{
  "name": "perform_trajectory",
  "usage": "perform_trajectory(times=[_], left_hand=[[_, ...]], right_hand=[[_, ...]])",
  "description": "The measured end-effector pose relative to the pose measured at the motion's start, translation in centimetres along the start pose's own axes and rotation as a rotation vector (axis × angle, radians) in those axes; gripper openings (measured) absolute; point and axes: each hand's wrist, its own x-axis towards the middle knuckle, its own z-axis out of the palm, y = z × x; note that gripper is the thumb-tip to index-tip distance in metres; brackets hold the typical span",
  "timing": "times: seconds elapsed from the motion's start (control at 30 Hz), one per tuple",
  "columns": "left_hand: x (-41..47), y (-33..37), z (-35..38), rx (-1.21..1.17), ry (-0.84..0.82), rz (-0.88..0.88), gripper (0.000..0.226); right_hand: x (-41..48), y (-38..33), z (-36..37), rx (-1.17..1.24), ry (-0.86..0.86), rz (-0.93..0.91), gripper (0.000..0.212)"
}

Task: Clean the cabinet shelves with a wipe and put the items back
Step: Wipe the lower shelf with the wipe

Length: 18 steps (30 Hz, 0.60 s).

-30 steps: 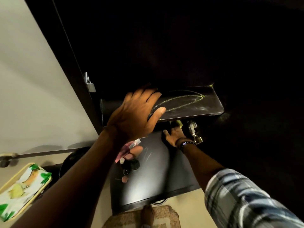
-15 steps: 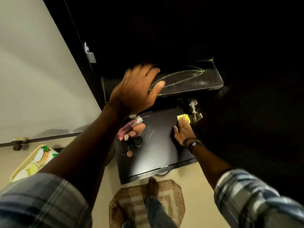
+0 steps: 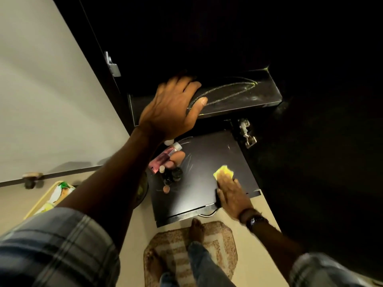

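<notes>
Nearest the camera, two plaid sleeves are seen at the bottom corners, and a bare foot (image 3: 196,229) is planted on a patterned brown mat (image 3: 224,255) on the pale floor. Just beyond the mat, the dark lower shelf (image 3: 196,195) is reached by the right hand (image 3: 231,195), on whose wrist a dark watch (image 3: 256,220) is worn. Its fingers are laid out straight and flat, and the yellow wipe (image 3: 223,171) is pressed beneath the fingertips against the shelf's right side, near the front edge. On the left side of the same shelf a pink tube (image 3: 163,158) is laid beside a cluster of small dark bottles (image 3: 173,175), well apart from the wipe. Further up, the left hand (image 3: 172,110) is spread open, nothing being gripped; its fingers and thumb are rested on the left part of the upper shelf (image 3: 259,94), where a faint curved smear is visible. A metal hinge (image 3: 246,131) is fixed between the two shelves at the right. Beyond that, the cabinet interior is lost in darkness. A tray (image 3: 51,195) is seen on the floor at far left
</notes>
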Motion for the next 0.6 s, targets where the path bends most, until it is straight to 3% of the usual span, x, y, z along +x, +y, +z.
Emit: perform_trajectory(times=[0.07, 0.17, 0.33, 0.47, 0.53, 0.6], left_hand=[[0.1, 0.0, 0.0, 0.01, 0.006, -0.002, 0.047], [-0.2, 0.0, 0.1, 0.021, -0.006, -0.009, 0.047], [-0.3, -0.1, 0.1, 0.001, -0.03, -0.013, 0.046], [-0.4, -0.1, 0.3, 0.008, -0.007, 0.0, 0.047], [-0.3, -0.2, 0.3, 0.016, 0.003, 0.002, 0.048], [-0.1, -0.3, 0.3, 0.022, 0.011, 0.003, 0.049]], right_hand=[[4.2, -0.2, -1.0, 0.068, 0.031, 0.091, 0.071], [7.3, -4.0, -0.3, 0.113, 0.011, 0.079, 0.066], [-0.8, -6.3, 4.1, 0.027, -0.012, -0.126, 0.055], [-5.5, 0.3, 3.7, 0.03, 0.078, 0.13, 0.058], [-3.5, 2.8, 2.0, 0.038, 0.111, 0.248, 0.064], [0.9, 3.6, 0.2, 0.04, 0.091, 0.227, 0.071]])
